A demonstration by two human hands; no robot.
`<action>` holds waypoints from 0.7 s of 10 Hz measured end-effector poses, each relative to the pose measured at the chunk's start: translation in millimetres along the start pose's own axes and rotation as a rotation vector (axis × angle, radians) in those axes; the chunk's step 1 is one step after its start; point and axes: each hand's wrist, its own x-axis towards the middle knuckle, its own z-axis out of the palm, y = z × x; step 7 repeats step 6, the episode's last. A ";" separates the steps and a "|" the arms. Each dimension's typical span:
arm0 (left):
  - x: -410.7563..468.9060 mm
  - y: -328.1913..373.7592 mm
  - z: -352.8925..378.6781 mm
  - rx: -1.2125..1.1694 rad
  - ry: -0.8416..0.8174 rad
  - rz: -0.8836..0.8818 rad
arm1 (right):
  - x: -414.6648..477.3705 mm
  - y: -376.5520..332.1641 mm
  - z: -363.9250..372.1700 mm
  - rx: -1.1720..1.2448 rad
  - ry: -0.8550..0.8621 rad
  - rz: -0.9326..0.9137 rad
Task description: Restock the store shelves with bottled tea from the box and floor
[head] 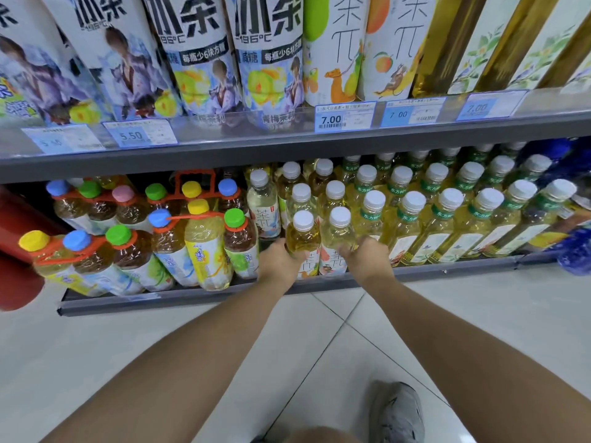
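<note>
Both hands were at the front edge of the lower shelf [447, 272]. The left hand [279, 261] had its fingers curled around a white-capped tea bottle [302, 235]. The right hand [365, 260] gripped a second tea bottle [339, 233] just beside the first. Both bottles stood upright at the front of their rows. On the left side stood bottles with coloured caps [204, 247]. A grey shoe [398, 414] rested on the tiled floor [479, 314].

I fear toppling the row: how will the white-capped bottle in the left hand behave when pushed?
The white-capped bottle looks full of tea, so likely heavy for its size. Tall and narrow, it may tip against the neighbouring bottle. The left hand grips low, so the top could sway.
</note>
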 end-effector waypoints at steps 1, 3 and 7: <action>6.1 -3.2 7.4 -0.017 0.005 -0.048 | 7.1 1.4 9.6 0.203 -0.095 0.127; 13.3 -13.6 15.7 0.009 0.001 -0.023 | 12.2 3.9 20.2 0.621 -0.150 0.303; -25.8 27.2 -18.8 -0.006 -0.193 -0.093 | -33.1 -8.7 -41.8 0.391 -0.228 0.111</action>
